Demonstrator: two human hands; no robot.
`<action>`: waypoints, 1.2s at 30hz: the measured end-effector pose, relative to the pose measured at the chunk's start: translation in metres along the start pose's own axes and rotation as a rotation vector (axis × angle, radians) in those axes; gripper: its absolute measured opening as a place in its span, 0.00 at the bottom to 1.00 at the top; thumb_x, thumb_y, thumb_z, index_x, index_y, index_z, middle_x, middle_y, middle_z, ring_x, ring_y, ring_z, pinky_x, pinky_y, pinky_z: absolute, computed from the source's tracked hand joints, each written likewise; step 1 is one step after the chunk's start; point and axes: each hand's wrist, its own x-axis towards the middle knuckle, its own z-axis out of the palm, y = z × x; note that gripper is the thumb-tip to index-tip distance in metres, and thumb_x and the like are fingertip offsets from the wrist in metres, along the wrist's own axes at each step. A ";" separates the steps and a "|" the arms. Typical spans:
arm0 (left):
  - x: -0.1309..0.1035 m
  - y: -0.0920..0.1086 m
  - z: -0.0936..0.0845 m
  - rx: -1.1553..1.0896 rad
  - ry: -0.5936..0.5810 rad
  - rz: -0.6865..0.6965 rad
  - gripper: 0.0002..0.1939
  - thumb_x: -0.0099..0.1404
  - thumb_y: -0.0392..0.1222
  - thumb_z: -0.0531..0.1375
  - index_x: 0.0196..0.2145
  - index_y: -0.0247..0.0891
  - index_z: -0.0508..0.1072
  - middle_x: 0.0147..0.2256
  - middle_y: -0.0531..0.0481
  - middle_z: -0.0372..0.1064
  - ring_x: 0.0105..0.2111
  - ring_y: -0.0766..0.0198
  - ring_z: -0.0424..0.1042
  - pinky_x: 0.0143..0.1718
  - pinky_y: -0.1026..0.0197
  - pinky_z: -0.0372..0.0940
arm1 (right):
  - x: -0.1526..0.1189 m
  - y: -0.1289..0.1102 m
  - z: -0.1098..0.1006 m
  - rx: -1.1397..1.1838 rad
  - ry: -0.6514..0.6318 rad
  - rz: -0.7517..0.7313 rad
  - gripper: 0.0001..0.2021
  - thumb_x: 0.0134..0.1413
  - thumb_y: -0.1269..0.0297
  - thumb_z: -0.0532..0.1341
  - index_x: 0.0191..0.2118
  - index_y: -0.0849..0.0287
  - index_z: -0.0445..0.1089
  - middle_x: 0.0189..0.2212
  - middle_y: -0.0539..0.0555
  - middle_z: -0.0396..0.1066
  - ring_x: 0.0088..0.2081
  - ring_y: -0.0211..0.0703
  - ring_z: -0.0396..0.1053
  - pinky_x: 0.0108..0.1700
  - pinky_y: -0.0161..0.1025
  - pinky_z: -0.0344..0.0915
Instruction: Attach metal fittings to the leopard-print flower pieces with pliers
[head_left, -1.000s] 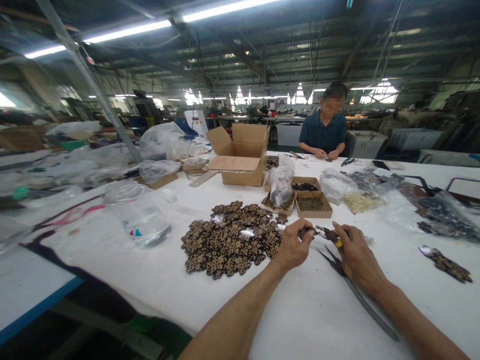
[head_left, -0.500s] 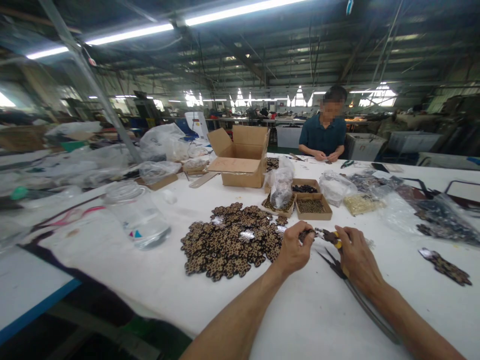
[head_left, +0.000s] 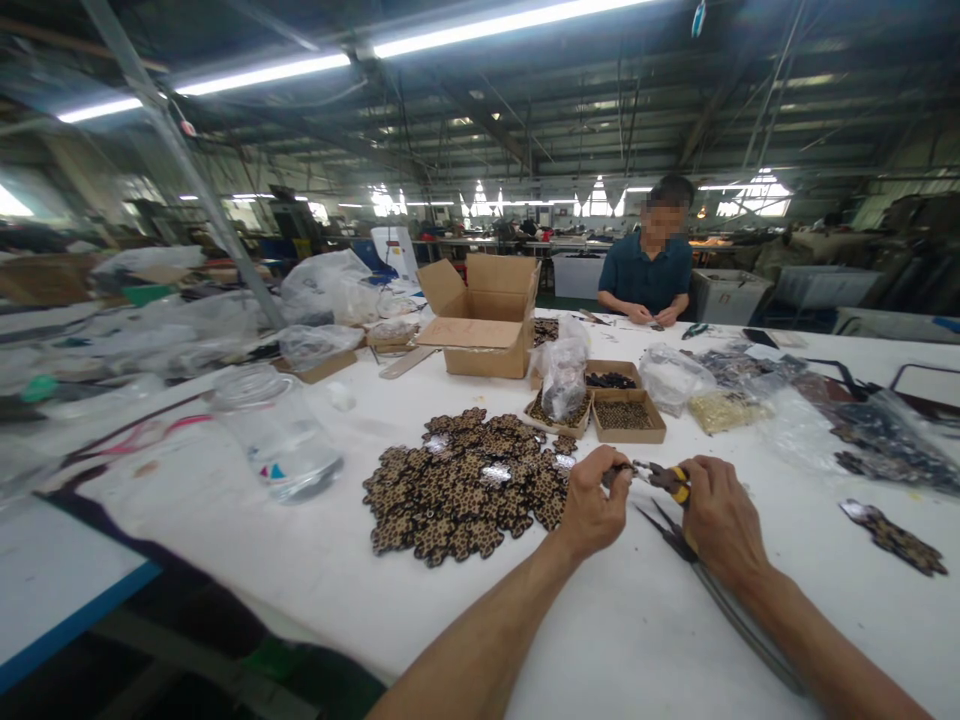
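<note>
My left hand (head_left: 598, 502) pinches a small dark piece (head_left: 616, 470) between thumb and fingers; most of it is hidden. In my right hand (head_left: 721, 512) are pliers (head_left: 663, 478) with yellow grips, their jaws pointing left at the piece. Whether the jaws touch it I cannot tell. Below my right hand, a long-handled dark tool with pointed jaws (head_left: 671, 535) lies on the white table (head_left: 585, 630). Left of my hands spreads a pile of leopard-print, scallop-edged pieces (head_left: 457, 490), a few showing shiny silver patches.
Behind my hands stand small cardboard trays (head_left: 630, 435) of tiny parts and an open cardboard box (head_left: 487, 350). A clear jar (head_left: 289, 455) stands left of the pile. Plastic bags (head_left: 675, 375) and a leopard-print strip (head_left: 896, 538) lie rightward. A co-worker (head_left: 646, 270) works across the table.
Both hands keep their holds and have barely shifted. The whole view has moved very slightly.
</note>
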 end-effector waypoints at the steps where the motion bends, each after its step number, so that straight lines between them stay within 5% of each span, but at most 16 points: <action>1: 0.000 0.000 0.000 0.004 0.000 0.014 0.04 0.69 0.38 0.56 0.37 0.38 0.70 0.33 0.48 0.69 0.35 0.62 0.67 0.38 0.60 0.60 | 0.001 0.001 -0.001 0.005 0.012 -0.002 0.14 0.61 0.75 0.53 0.51 0.62 0.65 0.48 0.65 0.67 0.48 0.58 0.63 0.45 0.49 0.66; 36: -0.001 0.004 0.004 0.028 -0.026 0.141 0.04 0.70 0.38 0.54 0.36 0.39 0.68 0.32 0.47 0.66 0.35 0.60 0.65 0.37 0.57 0.60 | 0.002 0.008 -0.004 -0.106 -0.015 -0.021 0.09 0.61 0.75 0.56 0.45 0.59 0.67 0.42 0.61 0.68 0.45 0.53 0.64 0.41 0.43 0.59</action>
